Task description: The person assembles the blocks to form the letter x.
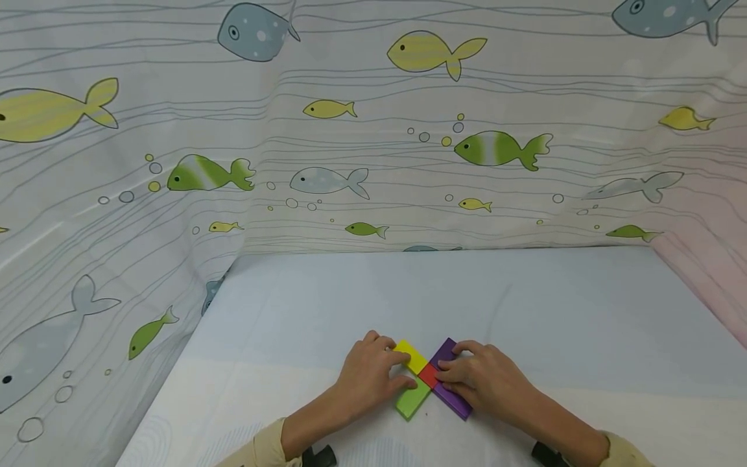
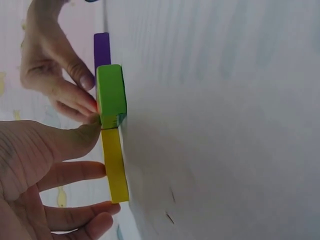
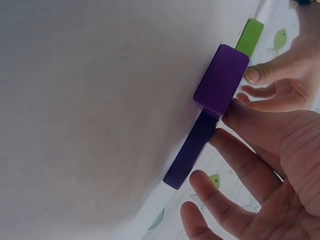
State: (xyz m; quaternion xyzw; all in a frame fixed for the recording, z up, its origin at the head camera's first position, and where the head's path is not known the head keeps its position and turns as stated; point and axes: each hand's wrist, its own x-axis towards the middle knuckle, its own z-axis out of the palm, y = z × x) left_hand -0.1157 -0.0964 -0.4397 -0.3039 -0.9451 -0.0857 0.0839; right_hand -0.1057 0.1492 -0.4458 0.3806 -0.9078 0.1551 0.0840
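Note:
Several coloured blocks lie together in an X on the table. A yellow block (image 1: 411,355) forms the upper left arm, a green block (image 1: 413,401) the lower left. One purple block (image 1: 445,351) points to the upper right and a second purple block (image 1: 454,402) to the lower right. Red (image 1: 428,375) shows at the centre. My left hand (image 1: 372,371) rests its thumb on the green block and its fingertips along the yellow one. From the other side, my right hand (image 1: 489,377) touches the purple blocks, its thumb at the lower one and its fingers fairly straight.
The white cloth-covered table (image 1: 327,292) extends beyond the blocks to a back edge. A fish-printed curtain (image 1: 362,143) hangs behind it and along the left side. Dark wrist straps (image 1: 320,456) show below the forearms.

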